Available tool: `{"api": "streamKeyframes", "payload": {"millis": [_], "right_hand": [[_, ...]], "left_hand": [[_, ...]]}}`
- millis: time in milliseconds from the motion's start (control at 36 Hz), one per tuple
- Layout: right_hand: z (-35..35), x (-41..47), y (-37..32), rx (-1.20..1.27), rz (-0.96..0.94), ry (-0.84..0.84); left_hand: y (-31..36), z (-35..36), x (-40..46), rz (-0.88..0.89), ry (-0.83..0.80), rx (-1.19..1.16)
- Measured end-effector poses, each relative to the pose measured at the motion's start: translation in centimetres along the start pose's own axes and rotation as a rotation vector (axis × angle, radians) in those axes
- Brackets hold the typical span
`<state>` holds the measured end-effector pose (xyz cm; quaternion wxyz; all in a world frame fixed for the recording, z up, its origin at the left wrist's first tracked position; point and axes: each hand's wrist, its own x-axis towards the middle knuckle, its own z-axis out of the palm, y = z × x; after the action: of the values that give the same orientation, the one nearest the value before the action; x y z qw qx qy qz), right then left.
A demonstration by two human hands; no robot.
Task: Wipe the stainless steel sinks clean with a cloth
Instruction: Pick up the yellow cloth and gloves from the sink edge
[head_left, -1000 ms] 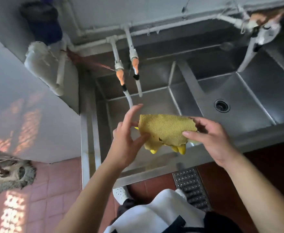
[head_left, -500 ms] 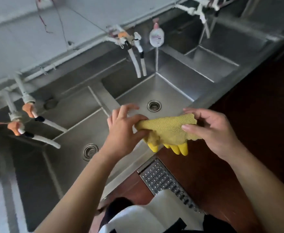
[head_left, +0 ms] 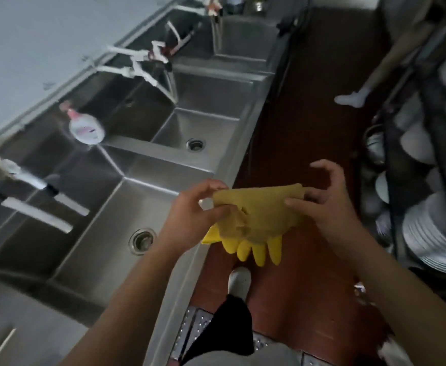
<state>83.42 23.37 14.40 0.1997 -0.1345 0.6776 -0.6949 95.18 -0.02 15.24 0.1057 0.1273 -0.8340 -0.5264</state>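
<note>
Yellow mesh cloth (head_left: 258, 204) stretched in air over sink front edge; row of stainless steel sinks (head_left: 126, 207) alongside, basins empty.

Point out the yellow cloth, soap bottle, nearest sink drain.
yellow cloth (head_left: 258, 207), head view, middle of mesh.
soap bottle (head_left: 86, 128), head view, white body.
nearest sink drain (head_left: 142, 240), head view, strainer centre.

Both arms outstretched — left hand (head_left: 198, 207) and right hand (head_left: 319, 202) pinching, fingers curled.

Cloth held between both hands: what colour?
Mustard yellow cloth, seen in the head view.
</note>
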Motion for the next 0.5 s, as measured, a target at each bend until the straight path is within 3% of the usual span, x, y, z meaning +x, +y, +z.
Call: {"api": "streamKeyframes", "payload": {"millis": [167, 500], "right_hand": [[-3.0, 7.7, -3.8, -0.276, -0.082, 0.061], [-8.9, 21.1, -4.6, -0.235, -0.099, 0.39]], "left_hand": [[-0.3, 1.7, 11.4, 0.059, -0.078, -0.194], [0.7, 7.5, 30.5, -0.022, -0.246, -0.354]]}}
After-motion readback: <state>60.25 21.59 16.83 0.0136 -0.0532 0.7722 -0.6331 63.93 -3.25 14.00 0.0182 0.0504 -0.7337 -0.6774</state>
